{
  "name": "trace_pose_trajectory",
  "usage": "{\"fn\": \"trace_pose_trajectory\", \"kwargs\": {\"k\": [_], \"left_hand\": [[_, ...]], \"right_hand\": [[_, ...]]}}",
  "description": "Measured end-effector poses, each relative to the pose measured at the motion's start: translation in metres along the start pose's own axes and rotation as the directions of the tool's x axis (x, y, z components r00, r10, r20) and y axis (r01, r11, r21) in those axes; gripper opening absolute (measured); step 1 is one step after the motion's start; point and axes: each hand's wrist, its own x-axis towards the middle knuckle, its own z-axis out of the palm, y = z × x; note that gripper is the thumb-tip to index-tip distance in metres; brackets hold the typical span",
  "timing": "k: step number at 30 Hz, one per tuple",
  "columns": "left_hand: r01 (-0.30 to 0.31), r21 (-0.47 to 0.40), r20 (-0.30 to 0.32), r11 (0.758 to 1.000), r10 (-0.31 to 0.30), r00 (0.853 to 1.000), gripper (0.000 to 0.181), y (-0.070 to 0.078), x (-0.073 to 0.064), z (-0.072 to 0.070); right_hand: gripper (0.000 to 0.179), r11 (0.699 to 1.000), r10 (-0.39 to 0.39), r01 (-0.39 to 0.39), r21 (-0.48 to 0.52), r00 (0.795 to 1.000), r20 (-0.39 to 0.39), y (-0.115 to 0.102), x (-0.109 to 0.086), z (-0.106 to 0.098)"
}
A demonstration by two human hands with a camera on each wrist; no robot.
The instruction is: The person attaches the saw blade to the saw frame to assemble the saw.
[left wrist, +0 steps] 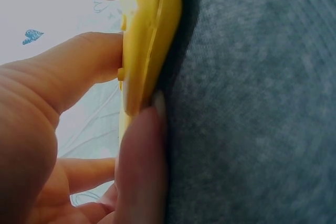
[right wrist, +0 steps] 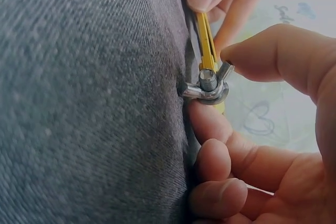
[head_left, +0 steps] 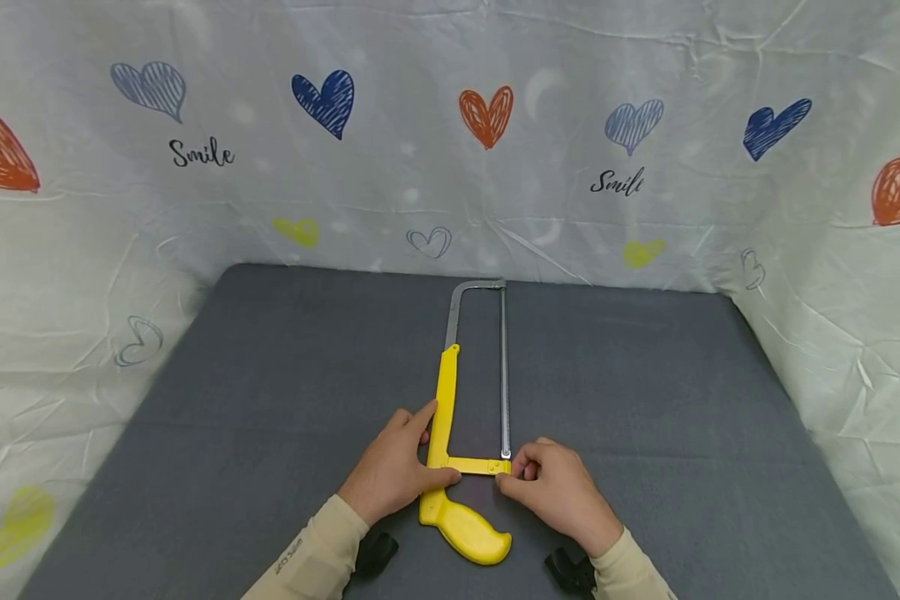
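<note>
A hacksaw [head_left: 441,408] lies flat on the grey cloth, its yellow handle [head_left: 472,535] toward me and its metal bow away. The blade [head_left: 505,375] runs along the right side of the frame. My left hand [head_left: 396,462] holds the yellow frame just above the handle, thumb on the upper face and fingers along the left edge. At the near end of the blade, my right hand [head_left: 558,487] pinches a silver wing nut [right wrist: 212,93]. In the right wrist view the thumb touches one wing, with the index finger beneath. The head view hides this nut behind the fingers.
Grey cloth [head_left: 307,350] covers the table around the saw. White sheeting [head_left: 420,192] printed with hearts hangs at the back and both sides. Black straps [head_left: 375,554] show at both wrists.
</note>
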Motion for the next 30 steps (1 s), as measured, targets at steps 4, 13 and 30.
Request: {"fn": "trace_pose_trajectory", "kwargs": {"k": [4, 13, 30], "left_hand": [[0.002, 0.028, -0.010, 1.000, -0.001, 1.000, 0.108, 0.0004, 0.0011, 0.0006], [-0.027, 0.046, -0.022, 0.999, 0.028, 0.999, 0.108, 0.0004, -0.0002, -0.0005], [-0.010, 0.030, -0.011, 0.999, 0.010, 1.000, 0.108, -0.0009, -0.0024, -0.0026]], "right_hand": [[0.024, 0.999, 0.036, -0.036, 0.002, 0.999, 0.006, -0.0010, -0.0014, -0.0015], [0.027, 0.998, 0.061, -0.061, 0.019, 0.998, 0.021, -0.0042, -0.0035, -0.0051], [0.019, 0.999, 0.024, -0.026, 0.044, 0.998, 0.052, -0.0026, -0.0007, -0.0045]]}}
